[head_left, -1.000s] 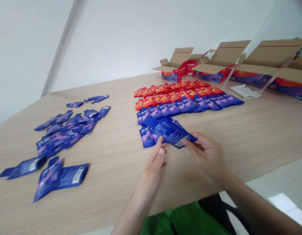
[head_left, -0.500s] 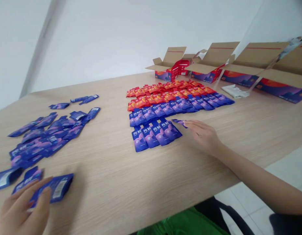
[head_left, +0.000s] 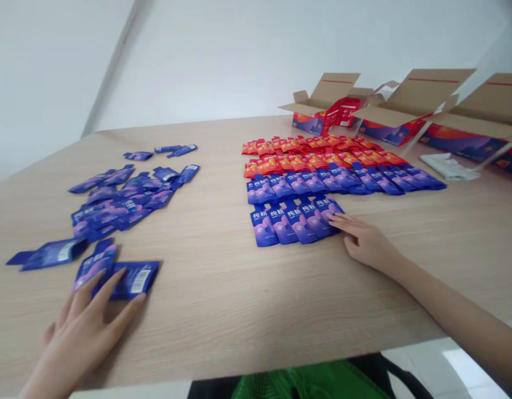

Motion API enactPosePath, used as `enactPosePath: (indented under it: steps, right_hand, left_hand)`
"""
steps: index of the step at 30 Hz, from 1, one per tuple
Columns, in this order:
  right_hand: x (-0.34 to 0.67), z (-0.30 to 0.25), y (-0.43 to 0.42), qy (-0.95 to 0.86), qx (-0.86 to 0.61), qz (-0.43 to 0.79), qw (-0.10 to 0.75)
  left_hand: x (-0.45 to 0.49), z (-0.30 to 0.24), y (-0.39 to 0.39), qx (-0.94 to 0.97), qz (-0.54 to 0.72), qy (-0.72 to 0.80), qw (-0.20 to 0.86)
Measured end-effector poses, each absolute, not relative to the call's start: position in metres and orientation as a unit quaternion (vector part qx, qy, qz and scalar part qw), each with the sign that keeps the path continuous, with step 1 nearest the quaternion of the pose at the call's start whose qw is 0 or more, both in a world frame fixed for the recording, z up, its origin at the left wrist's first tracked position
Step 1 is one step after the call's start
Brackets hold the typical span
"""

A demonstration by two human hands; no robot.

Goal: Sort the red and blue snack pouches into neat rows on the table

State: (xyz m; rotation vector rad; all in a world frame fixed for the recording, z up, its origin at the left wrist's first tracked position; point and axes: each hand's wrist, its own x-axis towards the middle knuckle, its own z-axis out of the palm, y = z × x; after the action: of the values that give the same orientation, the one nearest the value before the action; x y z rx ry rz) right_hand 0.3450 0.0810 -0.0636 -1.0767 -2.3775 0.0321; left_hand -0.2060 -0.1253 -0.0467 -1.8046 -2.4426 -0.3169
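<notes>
- The fingers [head_left: 101,289] of the left hand [head_left: 79,332] are spreading wide apart and are not closing on anything. The fingertips are touching two blue pouches lying on the table, and I cannot see a tight pinch.
- One of these, a pouch with a purple picture [head_left: 95,265], is sitting under the first fingers. The other, a pouch with a white barcode [head_left: 133,281], is lying just beside it, near the thumb [head_left: 131,306].
- The fingers [head_left: 339,223] of the right hand [head_left: 367,245] are lying nearly flat and close together. They are open, not gripping, and their tips are touching the end of a row of pouches.
- That row of five blue pouches [head_left: 295,223] is lying at a slant, each pouch overlapping the next one.
- A longer row of blue pouches [head_left: 343,181] is lying just behind it, and rows of orange and red pouches [head_left: 318,158] are lying behind that.
- A messy pile of blue pouches [head_left: 123,205] is lying on the left side of the wooden table [head_left: 206,316], well apart from the rows.
- One more blue pouch [head_left: 52,252] is lying by itself near the pile.
- Open cardboard boxes [head_left: 409,105] are standing along the far edge, with a red carton [head_left: 341,111] near them.
- A white packet [head_left: 449,166] is lying by the boxes.
</notes>
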Motion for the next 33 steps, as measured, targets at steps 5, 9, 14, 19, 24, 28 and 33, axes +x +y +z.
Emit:
enactPosePath:
  steps: [5,9,14,19,24,28,33]
  right_hand:
    - [0.361,-0.061,0.075,-0.871,-0.392,-0.03,0.294]
    - [0.354,-0.053,0.058,-0.838,-0.43,-0.031,0.334]
    - [0.307,-0.034,0.033,-0.859,-0.388,0.007,0.335]
    - [0.25,-0.003,0.021,-0.901,-0.249,-0.006,0.356]
    - [0.215,0.036,-0.004,-0.922,-0.173,0.051,0.343]
    - [0.215,0.052,-0.023,-0.924,-0.13,0.122,0.339]
    - [0.241,0.046,-0.032,-0.907,-0.122,0.197,0.353]
  left_hand:
    - [-0.181,-0.015,-0.128,-0.606,-0.021,-0.794,0.05]
    - [-0.179,-0.008,-0.123,-0.647,0.0,-0.756,0.099]
    - [-0.178,-0.003,-0.118,-0.683,-0.015,-0.719,0.133]
    - [-0.151,0.022,-0.097,-0.686,-0.222,-0.693,-0.002]
    - [-0.089,0.048,-0.068,-0.607,-0.334,-0.538,-0.481]
    - [-0.038,0.05,-0.05,-0.542,-0.27,-0.423,-0.674]
    - [0.007,0.046,-0.041,-0.552,-0.225,-0.374,-0.711]
